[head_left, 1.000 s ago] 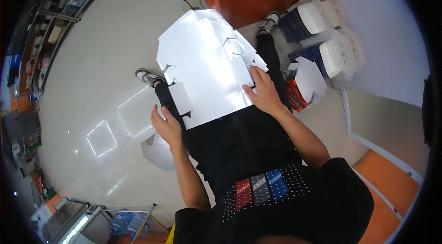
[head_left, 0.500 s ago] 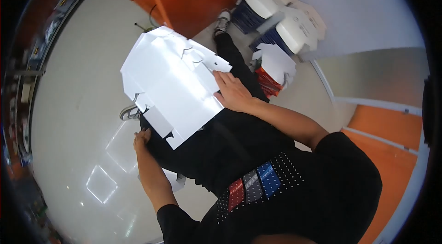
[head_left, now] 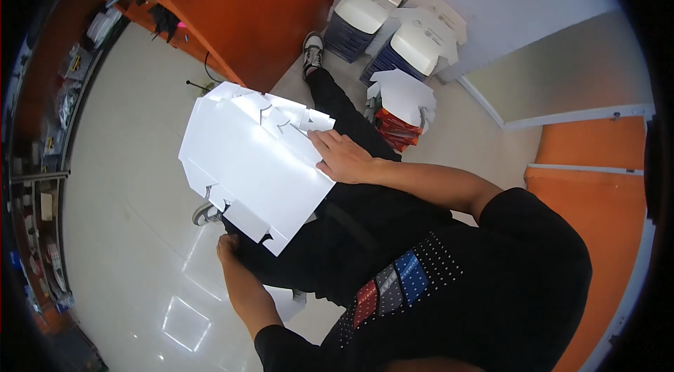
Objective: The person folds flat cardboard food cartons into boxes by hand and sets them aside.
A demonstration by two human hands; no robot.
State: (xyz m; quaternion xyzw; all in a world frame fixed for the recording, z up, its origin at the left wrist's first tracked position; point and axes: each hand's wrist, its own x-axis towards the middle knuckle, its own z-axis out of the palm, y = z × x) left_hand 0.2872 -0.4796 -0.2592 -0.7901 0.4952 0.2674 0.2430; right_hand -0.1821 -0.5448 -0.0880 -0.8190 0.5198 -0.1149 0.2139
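Observation:
A white die-cut cardboard box blank (head_left: 246, 168) lies across my lap, its flaps and slots along two sides and some flaps partly lifted at the far edge. My right hand (head_left: 345, 156) rests on its right edge, fingers stretched over the surface and thumb spread apart. My left hand (head_left: 226, 247) is closed beside my knee, just off the blank's lower left corner. Its fingers are curled, and whatever may be inside them is hidden.
Stacks of white-topped blue box blanks (head_left: 414, 49) stand by the wall. Nearer is a stack of red and white ones (head_left: 400, 105). An orange cabinet (head_left: 260, 7) rises ahead, shelves (head_left: 53, 196) line the left, and a frosted panel (head_left: 562, 70) is at right.
The whole view has shifted, so the blank and my left hand sit lower in it. My right hand stays at the blank's right edge, and my left hand remains closed by my knee.

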